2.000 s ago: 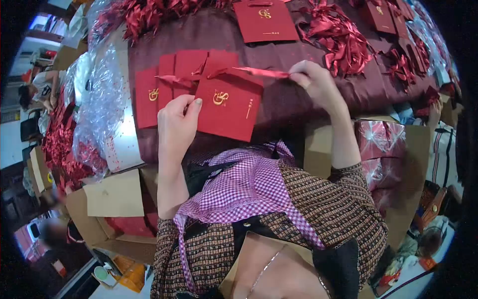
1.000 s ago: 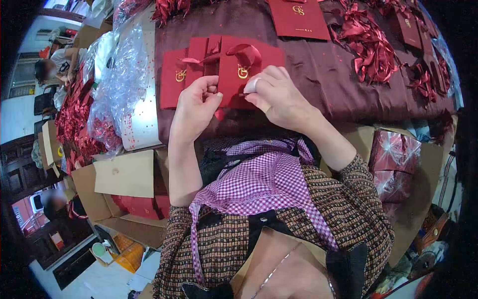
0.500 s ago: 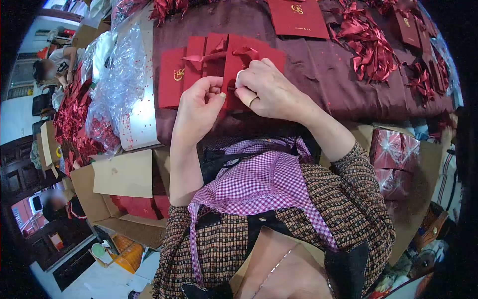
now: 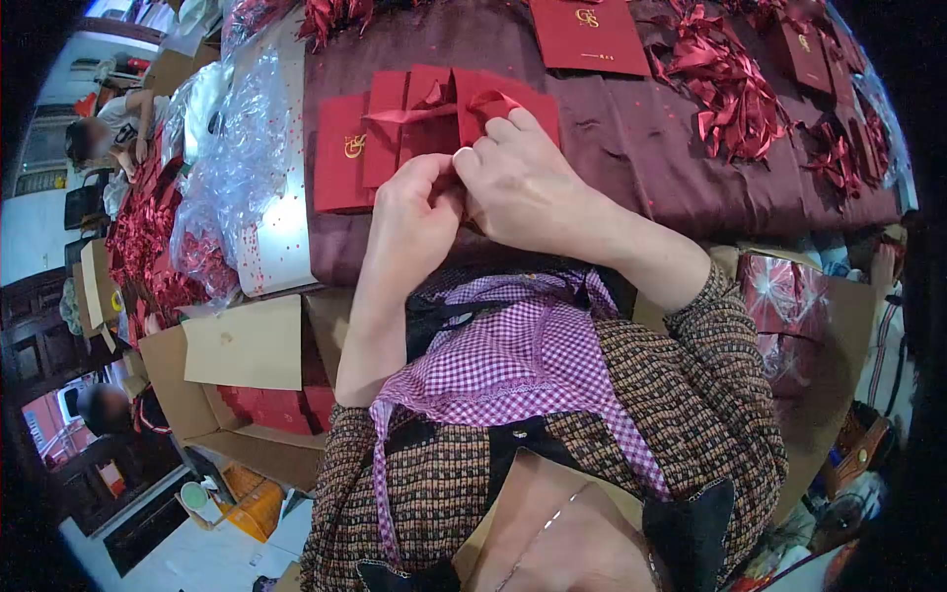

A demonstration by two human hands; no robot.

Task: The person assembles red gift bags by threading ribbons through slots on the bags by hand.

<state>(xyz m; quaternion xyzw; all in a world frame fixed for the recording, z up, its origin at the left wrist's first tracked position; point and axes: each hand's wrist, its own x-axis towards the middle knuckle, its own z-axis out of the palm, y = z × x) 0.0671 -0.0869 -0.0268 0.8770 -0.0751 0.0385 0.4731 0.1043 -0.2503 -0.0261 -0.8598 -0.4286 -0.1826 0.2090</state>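
working, seemingly, at a red bag (image 4: 540, 110), near left on the desk (image 4: 631, 148), we curl left hand (image 4: 416, 217) and right hand (image 4: 523, 187), any hold hidden; careful handling of its ribbon (image 4: 498, 100) is probably needed next.

The one view looks from the wearer's head, steeply down and a little forward onto the table (image 4: 612, 168). It sits close: the wearer's own jacket (image 4: 681, 405) fills the lower middle, the table's near edge crosses just above mid-picture, and the far edge runs out past the top. The lens is very wide, darkening the corners and tipping a person (image 4: 126, 118) beyond the table's left edge sideways.
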